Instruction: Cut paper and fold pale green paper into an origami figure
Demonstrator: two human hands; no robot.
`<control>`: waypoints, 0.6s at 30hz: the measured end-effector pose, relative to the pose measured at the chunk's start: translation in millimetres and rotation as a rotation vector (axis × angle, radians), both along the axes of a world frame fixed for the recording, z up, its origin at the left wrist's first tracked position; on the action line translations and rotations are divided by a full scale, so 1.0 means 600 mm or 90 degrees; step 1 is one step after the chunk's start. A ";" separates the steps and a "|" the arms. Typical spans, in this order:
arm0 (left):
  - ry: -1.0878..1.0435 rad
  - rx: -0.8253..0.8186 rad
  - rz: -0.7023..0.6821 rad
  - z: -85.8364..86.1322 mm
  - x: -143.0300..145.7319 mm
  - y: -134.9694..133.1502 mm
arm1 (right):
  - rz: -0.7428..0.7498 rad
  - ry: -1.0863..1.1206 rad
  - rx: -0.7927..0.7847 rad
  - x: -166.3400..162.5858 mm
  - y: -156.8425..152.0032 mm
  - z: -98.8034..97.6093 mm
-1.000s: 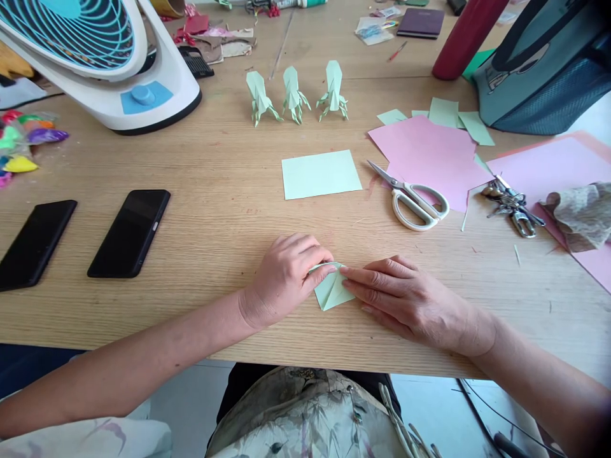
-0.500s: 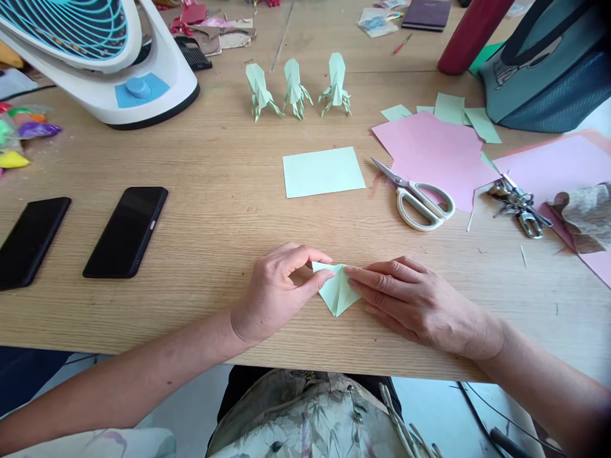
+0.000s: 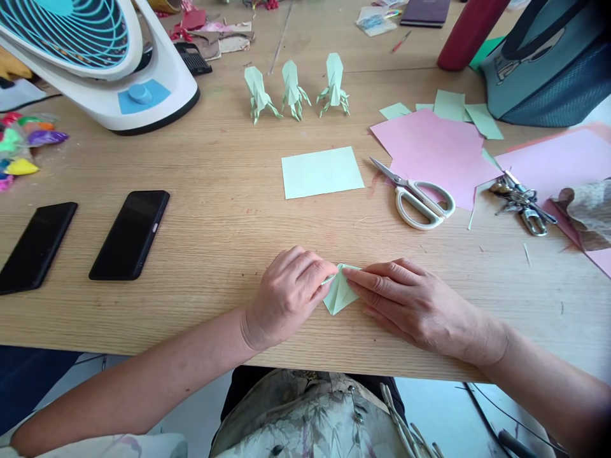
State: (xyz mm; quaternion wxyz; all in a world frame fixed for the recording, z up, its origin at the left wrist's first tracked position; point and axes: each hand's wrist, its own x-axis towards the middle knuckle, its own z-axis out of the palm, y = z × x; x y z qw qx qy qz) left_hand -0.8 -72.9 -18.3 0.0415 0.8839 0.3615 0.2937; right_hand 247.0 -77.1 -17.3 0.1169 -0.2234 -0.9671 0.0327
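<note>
A small folded piece of light green paper point(image 3: 340, 296) lies on the table close to the front edge, with creases fanning down to its lower point. My left hand point(image 3: 291, 296) is closed, pinching the paper's left corner between thumb and fingers. From the other side my right hand point(image 3: 413, 305) presses its fingertips on the right part, covering that corner. Beyond them rests a flat light green rectangle of paper point(image 3: 323, 172). Scissors point(image 3: 420, 200) with white handles lie to its right, blades closed.
Several folded green paper figures stand farther back, one being the right-hand figure point(image 3: 335, 86). Two black phones lie at left, the nearer one point(image 3: 130, 235) below a white fan point(image 3: 162, 83). Pink paper point(image 3: 429, 152), keys point(image 3: 522, 203), a red bottle point(image 3: 470, 35) and a blue bag point(image 3: 539, 76) occupy the right.
My left hand has moved slightly right and its fingers have closed, turning the paper's left corner inward toward the middle. My right hand stays nearly still on the paper.
</note>
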 end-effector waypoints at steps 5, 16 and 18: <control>0.002 0.009 -0.042 0.008 -0.005 -0.003 | -0.003 -0.006 0.005 0.003 -0.002 -0.003; 0.058 0.115 -0.144 0.001 -0.020 -0.009 | 0.002 -0.001 -0.004 0.005 0.004 0.004; 0.080 0.121 -0.159 0.001 -0.024 -0.010 | 0.011 -0.002 -0.012 0.006 0.005 0.008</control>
